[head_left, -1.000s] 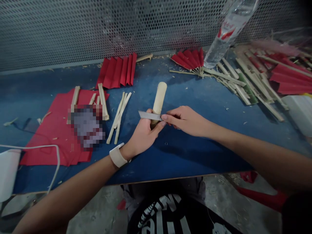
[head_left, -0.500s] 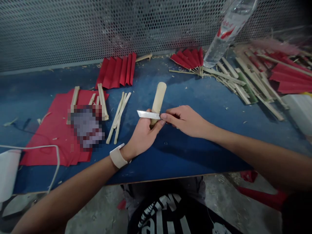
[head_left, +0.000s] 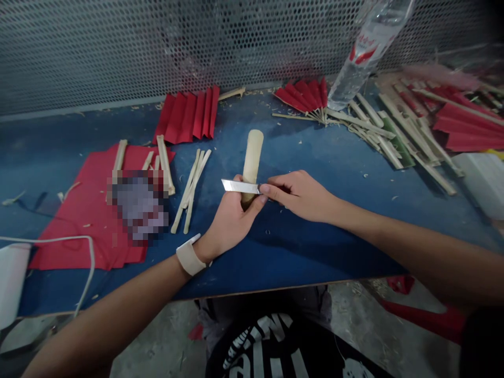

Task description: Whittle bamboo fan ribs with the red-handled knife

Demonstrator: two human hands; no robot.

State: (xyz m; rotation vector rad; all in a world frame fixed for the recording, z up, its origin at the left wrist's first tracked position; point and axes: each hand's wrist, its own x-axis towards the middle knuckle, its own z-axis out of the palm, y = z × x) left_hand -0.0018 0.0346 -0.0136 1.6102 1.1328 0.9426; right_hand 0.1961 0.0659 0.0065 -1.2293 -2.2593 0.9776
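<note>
My left hand (head_left: 230,218) is closed round the near end of a pale bamboo piece (head_left: 252,157) that points away from me over the blue table (head_left: 299,236). My right hand (head_left: 301,193) pinches the handle end of a flat metal blade (head_left: 238,186). The blade lies across the bamboo just above my left fingers, with its tip pointing left. A white band sits on my left wrist.
Thin bamboo slats (head_left: 192,186) lie left of my hands, beside red paper sheets (head_left: 90,220) and a folded red fan paper (head_left: 191,114). A red fan (head_left: 305,94), a plastic bottle (head_left: 360,50) and many bamboo strips (head_left: 397,134) fill the far right. A perforated metal wall stands behind.
The bamboo piece has tilted slightly left and more upright in my left hand. The blade has slid a little to the left across it.
</note>
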